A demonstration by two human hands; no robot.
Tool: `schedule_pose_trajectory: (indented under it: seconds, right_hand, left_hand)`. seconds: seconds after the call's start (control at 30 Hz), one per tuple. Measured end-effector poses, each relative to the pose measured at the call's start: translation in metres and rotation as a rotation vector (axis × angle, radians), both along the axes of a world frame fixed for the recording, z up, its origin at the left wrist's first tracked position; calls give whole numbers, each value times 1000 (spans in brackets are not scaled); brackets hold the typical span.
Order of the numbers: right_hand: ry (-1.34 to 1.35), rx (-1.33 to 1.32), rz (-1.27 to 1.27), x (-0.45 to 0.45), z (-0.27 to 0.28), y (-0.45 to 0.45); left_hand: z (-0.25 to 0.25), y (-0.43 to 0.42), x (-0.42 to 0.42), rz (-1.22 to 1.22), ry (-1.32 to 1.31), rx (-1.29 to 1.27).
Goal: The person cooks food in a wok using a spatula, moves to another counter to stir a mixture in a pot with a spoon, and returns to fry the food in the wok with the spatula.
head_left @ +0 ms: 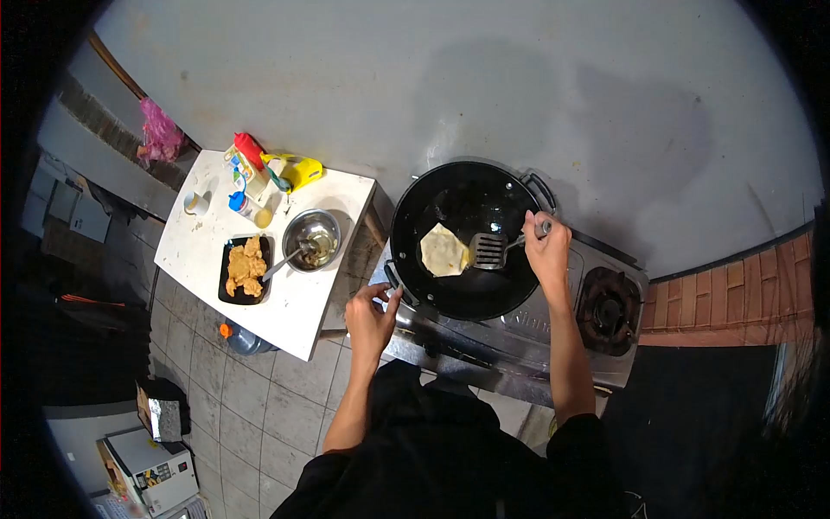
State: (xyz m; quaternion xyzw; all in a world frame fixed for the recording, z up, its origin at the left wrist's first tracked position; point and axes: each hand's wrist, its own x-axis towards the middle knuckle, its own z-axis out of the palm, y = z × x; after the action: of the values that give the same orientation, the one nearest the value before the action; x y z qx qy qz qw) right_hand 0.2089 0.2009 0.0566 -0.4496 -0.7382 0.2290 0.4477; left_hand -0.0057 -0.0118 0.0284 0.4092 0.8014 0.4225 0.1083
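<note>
My right hand (547, 246) is closed around the handle of a slotted metal spatula (489, 251). The spatula's blade lies inside a large black wok (467, 304), touching the right edge of a pale, folded piece of dough (444, 251) with some yellow at its side. At the wok's lower left, my left hand (370, 317) has its fingers bent and pinched at the wok handle (398, 282). The wok stands on a metal gas stove (462, 340).
A white table (294, 324) to the left holds a black tray of fried food (245, 270), a steel bowl (312, 240) with a spoon, bottles and a cup (195, 204). A bare burner (609, 310) sits right of the wok. The wall (346, 86) rises behind.
</note>
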Motion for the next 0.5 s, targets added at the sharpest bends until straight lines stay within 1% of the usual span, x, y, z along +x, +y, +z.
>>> schedule_pose_trajectory:
  seconds: [0.1,0.27,0.33,0.5]
  right_hand:
    - [-8,31,-30,5,2,-6]
    - [-29,85,-94,2,7,-21]
    - [-61,75,-80,1,12,-25]
    - [-26,124,-172,0,14,-28]
  left_hand:
    - [2,0,-3,-18,-62,-25]
    - [4,1,-11,-60,-58,-36]
    - [4,3,-14,-92,-65,-43]
    - [12,7,-23,-138,-67,-91]
